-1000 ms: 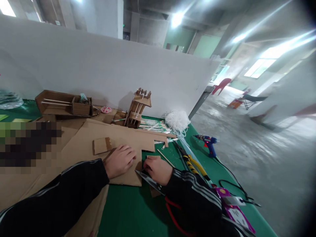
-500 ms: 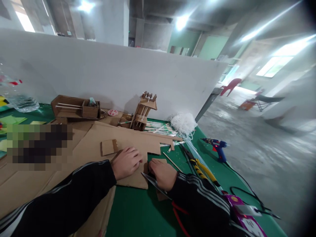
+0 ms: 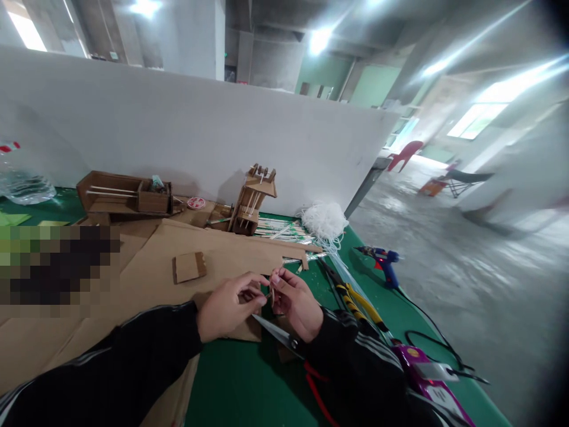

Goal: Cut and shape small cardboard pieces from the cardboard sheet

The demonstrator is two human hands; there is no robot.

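My left hand (image 3: 233, 305) and my right hand (image 3: 296, 299) meet above the near edge of the large cardboard sheet (image 3: 240, 255). Between their fingertips is a small brown piece (image 3: 272, 292), apparently cardboard, mostly covered by the fingers. My right thumb and fingers pinch it; the left fingers are curled, with their tips against it. Scissors (image 3: 278, 333) with red handles lie on the green table under my right wrist, blades pointing left. A small square of cardboard (image 3: 189, 267) rests on the sheet, left of my hands.
Two cardboard constructions (image 3: 122, 198) (image 3: 253, 201) stand by the white partition. White string (image 3: 324, 220) lies in a heap beside sticks. Yellow-handled pliers (image 3: 355, 302), a blue glue gun (image 3: 386, 264) and a purple power strip (image 3: 413, 359) are on the right. A water bottle (image 3: 26, 187) is far left.
Both hands have lifted from the cardboard and come together, now with the small piece between their fingertips. The view has shifted slightly, so the surroundings sit a little further left.
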